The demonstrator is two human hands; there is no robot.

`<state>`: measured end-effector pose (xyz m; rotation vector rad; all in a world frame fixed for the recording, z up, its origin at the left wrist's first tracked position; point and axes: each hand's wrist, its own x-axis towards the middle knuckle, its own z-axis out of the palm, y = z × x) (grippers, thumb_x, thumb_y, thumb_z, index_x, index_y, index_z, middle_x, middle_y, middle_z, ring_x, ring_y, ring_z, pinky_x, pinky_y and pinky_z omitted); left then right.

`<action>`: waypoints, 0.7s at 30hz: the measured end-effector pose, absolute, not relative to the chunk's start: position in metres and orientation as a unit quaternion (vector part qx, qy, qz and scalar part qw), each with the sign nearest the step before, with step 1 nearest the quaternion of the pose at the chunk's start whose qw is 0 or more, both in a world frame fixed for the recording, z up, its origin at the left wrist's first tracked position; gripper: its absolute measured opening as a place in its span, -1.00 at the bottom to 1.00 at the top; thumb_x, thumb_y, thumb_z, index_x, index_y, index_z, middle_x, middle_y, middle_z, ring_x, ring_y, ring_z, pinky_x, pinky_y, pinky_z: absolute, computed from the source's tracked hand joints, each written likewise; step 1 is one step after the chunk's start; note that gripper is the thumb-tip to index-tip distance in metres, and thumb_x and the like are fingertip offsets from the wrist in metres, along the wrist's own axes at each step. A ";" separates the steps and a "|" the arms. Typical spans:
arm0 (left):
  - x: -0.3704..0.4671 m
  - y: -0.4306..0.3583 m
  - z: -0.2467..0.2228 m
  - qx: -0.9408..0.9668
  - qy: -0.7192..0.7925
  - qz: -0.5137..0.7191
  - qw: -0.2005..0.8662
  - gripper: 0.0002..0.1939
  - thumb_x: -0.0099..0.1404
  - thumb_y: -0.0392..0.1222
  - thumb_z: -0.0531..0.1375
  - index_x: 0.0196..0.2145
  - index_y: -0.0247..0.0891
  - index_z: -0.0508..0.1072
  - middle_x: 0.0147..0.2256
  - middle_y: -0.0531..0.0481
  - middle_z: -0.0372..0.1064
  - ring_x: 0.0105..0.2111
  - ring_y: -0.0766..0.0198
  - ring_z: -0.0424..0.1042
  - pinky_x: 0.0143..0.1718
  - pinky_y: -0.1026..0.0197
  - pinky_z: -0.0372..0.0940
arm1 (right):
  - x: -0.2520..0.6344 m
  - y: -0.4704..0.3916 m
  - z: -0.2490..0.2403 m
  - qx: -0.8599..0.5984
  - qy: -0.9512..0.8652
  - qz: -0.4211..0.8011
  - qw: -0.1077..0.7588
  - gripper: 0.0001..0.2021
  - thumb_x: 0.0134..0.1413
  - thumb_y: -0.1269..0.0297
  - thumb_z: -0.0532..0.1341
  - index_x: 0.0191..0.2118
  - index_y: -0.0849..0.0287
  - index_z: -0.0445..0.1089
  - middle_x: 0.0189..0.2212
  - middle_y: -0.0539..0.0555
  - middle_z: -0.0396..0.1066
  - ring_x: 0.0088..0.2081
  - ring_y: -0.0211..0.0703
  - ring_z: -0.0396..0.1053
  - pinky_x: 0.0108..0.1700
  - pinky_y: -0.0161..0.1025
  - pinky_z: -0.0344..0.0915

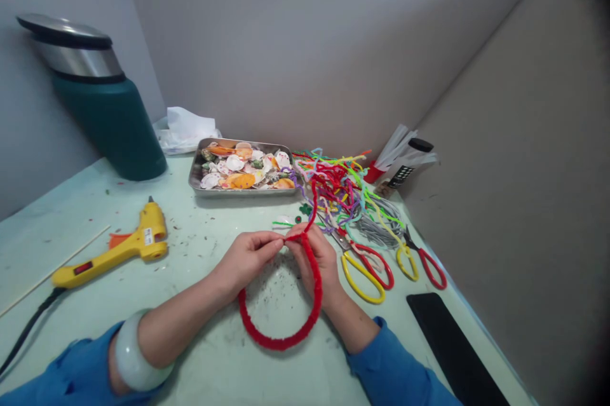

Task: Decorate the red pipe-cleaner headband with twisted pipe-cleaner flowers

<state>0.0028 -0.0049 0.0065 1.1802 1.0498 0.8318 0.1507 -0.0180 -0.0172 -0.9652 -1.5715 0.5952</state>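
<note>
A fuzzy red ring (281, 344), wrapped in pipe cleaner, hangs below my two hands over the table. My left hand (248, 257) is closed, thumb and forefinger pinching the short end of a red pipe cleaner (313, 203). The rest of that pipe cleaner sticks up above the ring's top. My right hand (318, 260) is closed around the ring's upper part, where the pipe cleaner crosses it; some of its fingers are hidden. Beside my right hand lie scissors (363, 277) with one yellow and one red handle.
A yellow glue gun (117, 250) and a thin stick (57, 270) lie at left. Behind are a green tumbler (107, 120), tissues (188, 129) and a metal tray (243, 195) of shells. Tangled pipe cleaners (340, 187), more scissors (431, 268) and a black flat object (452, 342) are at right.
</note>
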 end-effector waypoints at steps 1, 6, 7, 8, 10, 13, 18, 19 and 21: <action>0.003 -0.005 0.006 0.529 0.455 0.364 0.617 -0.71 0.08 -0.04 0.22 -0.38 -0.35 0.52 -0.66 0.14 0.15 -0.64 0.44 0.04 -0.60 0.34 -0.06 | 0.151 -0.018 -0.017 -0.411 -0.670 0.257 0.563 -0.90 0.09 0.44 0.18 -0.33 0.11 0.43 -0.35 0.04 0.32 -0.26 -0.18 0.30 -0.17 -0.22 0.24; 0.001 -0.002 -0.001 0.595 0.425 0.345 0.588 -0.75 0.14 -0.08 0.17 -0.39 -0.32 0.54 -0.48 0.02 0.41 -0.45 0.29 0.28 -0.40 0.29 0.15 | 0.151 -0.017 -0.014 -0.411 -0.664 0.280 0.558 -0.93 0.06 0.43 0.20 -0.39 0.14 0.39 -0.41 0.02 0.30 -0.32 -0.20 0.29 -0.24 -0.25 0.23; 0.000 -0.002 -0.003 0.602 0.424 0.341 0.584 -0.74 0.15 -0.08 0.16 -0.36 -0.31 0.55 -0.45 0.01 0.44 -0.42 0.27 0.31 -0.38 0.28 0.17 | 0.151 -0.017 -0.014 -0.414 -0.662 0.285 0.556 -0.94 0.06 0.43 0.20 -0.39 0.14 0.38 -0.41 0.02 0.30 -0.33 -0.21 0.29 -0.25 -0.25 0.23; 0.000 -0.002 -0.004 0.609 0.421 0.338 0.581 -0.74 0.16 -0.08 0.16 -0.34 -0.31 0.55 -0.42 -0.01 0.46 -0.39 0.24 0.33 -0.35 0.27 0.18 | 0.151 -0.017 -0.013 -0.419 -0.659 0.288 0.554 -0.95 0.07 0.42 0.20 -0.39 0.15 0.37 -0.41 0.02 0.29 -0.33 -0.21 0.28 -0.25 -0.25 0.22; 0.000 -0.001 -0.006 0.618 0.416 0.338 0.575 -0.73 0.17 -0.09 0.15 -0.32 -0.31 0.55 -0.35 -0.04 0.49 -0.32 0.19 0.37 -0.27 0.24 0.21 | 0.150 -0.016 -0.014 -0.428 -0.654 0.297 0.548 -0.95 0.07 0.39 0.19 -0.40 0.15 0.34 -0.42 0.01 0.28 -0.34 -0.21 0.27 -0.27 -0.26 0.21; 0.001 -0.002 -0.008 0.619 0.411 0.338 0.578 -0.73 0.17 -0.08 0.16 -0.30 -0.31 0.55 -0.31 -0.06 0.51 -0.26 0.14 0.40 -0.22 0.21 0.24 | 0.150 -0.016 -0.016 -0.437 -0.643 0.320 0.542 -0.96 0.08 0.36 0.18 -0.38 0.16 0.32 -0.43 0.00 0.28 -0.38 -0.23 0.24 -0.32 -0.28 0.19; 0.002 -0.002 -0.005 0.610 0.427 0.342 0.573 -0.73 0.13 -0.10 0.19 -0.30 -0.34 0.53 -0.31 -0.09 0.51 -0.27 0.13 0.42 -0.22 0.19 0.26 | 0.150 -0.018 -0.015 -0.446 -0.633 0.335 0.537 -0.95 0.10 0.31 0.17 -0.33 0.16 0.34 -0.40 0.02 0.31 -0.35 -0.21 0.27 -0.28 -0.27 0.21; 0.002 -0.002 -0.004 0.609 0.431 0.345 0.569 -0.73 0.12 -0.10 0.19 -0.31 -0.34 0.53 -0.32 -0.08 0.51 -0.27 0.13 0.42 -0.22 0.20 0.26 | 0.150 -0.018 -0.014 -0.446 -0.634 0.334 0.536 -0.94 0.11 0.31 0.16 -0.34 0.16 0.34 -0.40 0.02 0.31 -0.34 -0.21 0.27 -0.26 -0.26 0.22; 0.002 -0.002 -0.002 0.604 0.441 0.360 0.558 -0.74 0.13 -0.09 0.19 -0.31 -0.33 0.54 -0.31 -0.07 0.52 -0.27 0.14 0.42 -0.22 0.20 0.25 | 0.151 -0.019 -0.013 -0.450 -0.632 0.337 0.533 -0.92 0.14 0.29 0.13 -0.31 0.16 0.34 -0.38 0.03 0.31 -0.32 -0.20 0.28 -0.24 -0.26 0.22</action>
